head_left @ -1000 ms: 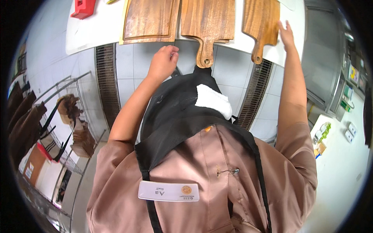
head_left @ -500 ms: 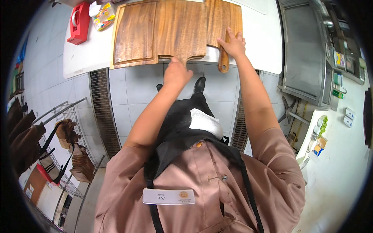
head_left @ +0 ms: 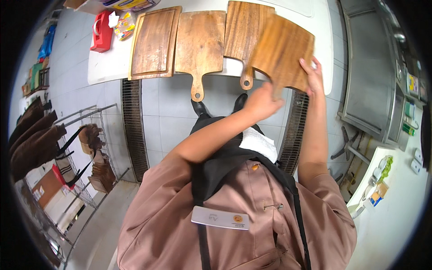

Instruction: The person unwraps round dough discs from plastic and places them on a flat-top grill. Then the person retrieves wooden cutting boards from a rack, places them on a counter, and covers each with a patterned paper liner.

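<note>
Gripping a tilted wooden board [head_left: 282,51], both hands near a red package [head_left: 102,31].

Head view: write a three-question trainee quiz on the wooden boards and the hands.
1. True or false: both hands grip the lifted wooden board.
2. How many other wooden boards lie on the white table? A) two B) three C) five
3. Fill in: the red container stands at the table's ___ end, as the person sees it.

Key:
1. True: the left hand holds its near edge and the right hand its right edge.
2. B: the grooved board, the paddle board and the handled board partly under the lifted one.
3. left
</note>
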